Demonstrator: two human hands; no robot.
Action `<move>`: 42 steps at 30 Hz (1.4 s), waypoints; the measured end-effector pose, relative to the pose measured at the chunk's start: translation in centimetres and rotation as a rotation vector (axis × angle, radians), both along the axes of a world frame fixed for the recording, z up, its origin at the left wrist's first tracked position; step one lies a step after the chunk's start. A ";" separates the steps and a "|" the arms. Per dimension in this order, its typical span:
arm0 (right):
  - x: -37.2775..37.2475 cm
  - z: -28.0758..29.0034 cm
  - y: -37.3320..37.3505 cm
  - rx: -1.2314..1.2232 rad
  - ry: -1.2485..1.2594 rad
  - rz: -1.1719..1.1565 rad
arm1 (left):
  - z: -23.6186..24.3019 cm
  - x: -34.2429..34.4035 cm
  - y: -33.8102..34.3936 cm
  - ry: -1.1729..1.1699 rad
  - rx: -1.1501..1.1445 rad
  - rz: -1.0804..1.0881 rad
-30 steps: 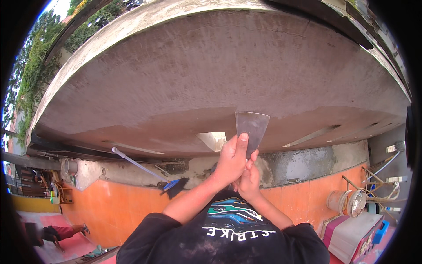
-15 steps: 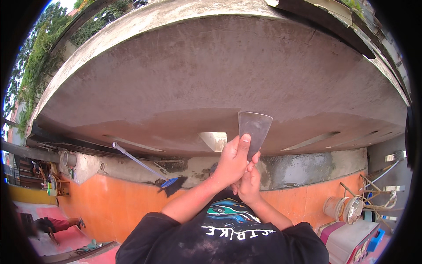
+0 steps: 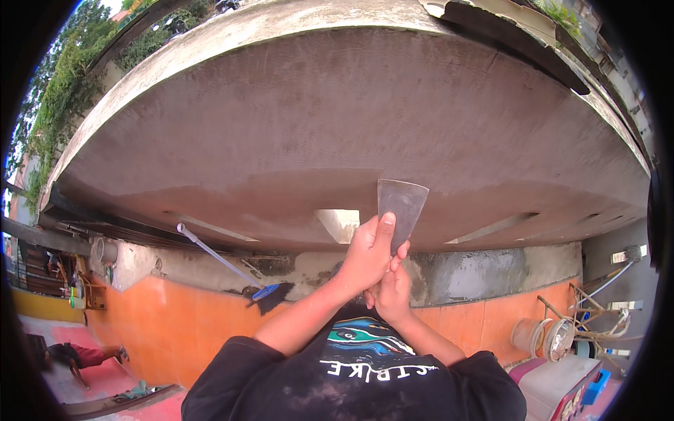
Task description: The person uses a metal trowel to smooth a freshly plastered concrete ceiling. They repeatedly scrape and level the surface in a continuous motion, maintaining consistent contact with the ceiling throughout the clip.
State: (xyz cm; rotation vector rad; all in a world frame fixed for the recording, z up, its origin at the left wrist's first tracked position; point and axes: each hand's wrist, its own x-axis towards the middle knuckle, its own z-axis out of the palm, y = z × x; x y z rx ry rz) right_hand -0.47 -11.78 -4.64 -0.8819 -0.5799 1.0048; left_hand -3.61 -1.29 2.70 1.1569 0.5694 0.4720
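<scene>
In front of my chest I hold a wide-bladed scraper (image 3: pixel 406 201) upright, its grey metal blade flaring toward the top. My left hand (image 3: pixel 368 256) grips it low on the blade, thumb laid flat on the face and fingertips showing at the right edge. Just below, my right hand (image 3: pixel 393 293) is closed against the left one at the handle end; the handle itself is hidden. Beyond the blade stands a tall grey plastered wall (image 3: pixel 302 112), darker along its lower band.
A blue-headed broom (image 3: pixel 265 292) leans toward the left on an orange surface (image 3: pixel 168 326). Buckets (image 3: pixel 558 339) and a wooden frame stand at right, near a white and maroon box (image 3: pixel 554 386). Slot openings (image 3: pixel 340 224) pierce the wall. Another person's leg (image 3: pixel 91 356) shows at far left.
The view has shifted slightly, so the surroundings sit a little differently. My hands keep the same hold on the scraper, which appears slightly farther left.
</scene>
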 end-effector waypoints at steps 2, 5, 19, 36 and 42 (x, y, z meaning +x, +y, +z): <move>-0.3 -0.4 0.3 0.048 -0.048 -0.008 | -0.4 -0.2 0.2 0.002 0.019 -0.014; 0.2 0.6 1.6 0.038 -0.089 -0.017 | 0.7 0.0 0.7 0.009 0.041 -0.009; -0.2 0.5 -0.1 -0.038 -0.142 -0.018 | 1.5 -0.5 -0.5 -0.004 -0.006 0.016; 0.5 3.9 1.5 0.019 -0.178 -0.087 | 4.8 0.0 0.6 -0.062 0.106 -0.054; -1.4 0.4 0.6 -0.066 -0.099 -0.085 | 1.0 -0.7 0.4 0.005 0.025 -0.052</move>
